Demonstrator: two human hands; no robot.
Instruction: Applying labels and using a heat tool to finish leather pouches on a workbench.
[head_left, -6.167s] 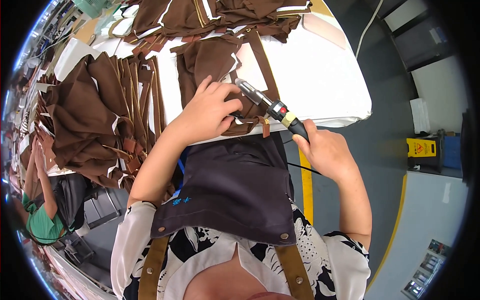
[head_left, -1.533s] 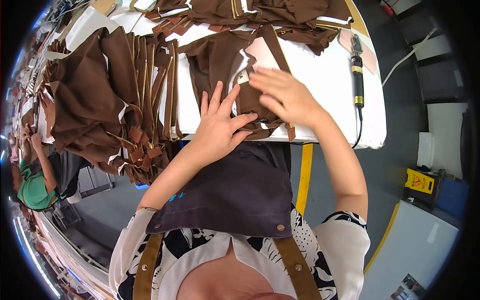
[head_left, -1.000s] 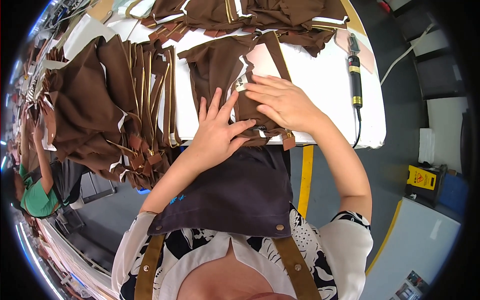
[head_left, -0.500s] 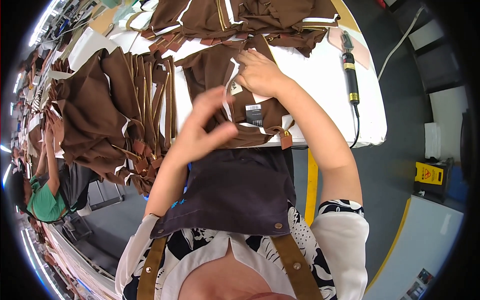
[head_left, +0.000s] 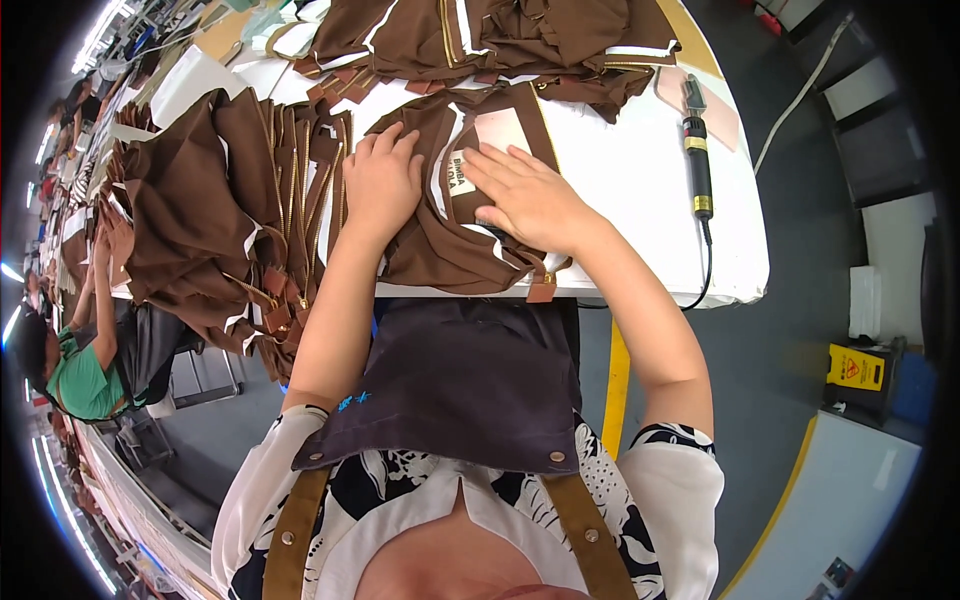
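white table [head_left: 640, 200] spans the top centre of the frame, with grey floor [head_left: 800, 230] to its right. your left hand [head_left: 383, 188] lies open, grasping nothing, on the left side of the brown fabric piece [head_left: 440, 255] at upper centre; your right hand [head_left: 530, 198] lies open too, fingertips at the piece's pale label [head_left: 458, 173]. a black-handled tool [head_left: 698, 165] rests at upper right.

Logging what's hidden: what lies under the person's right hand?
Brown cloth shows around the right hand, with a pale label at its left edge. Whatever the palm covers cannot be seen.
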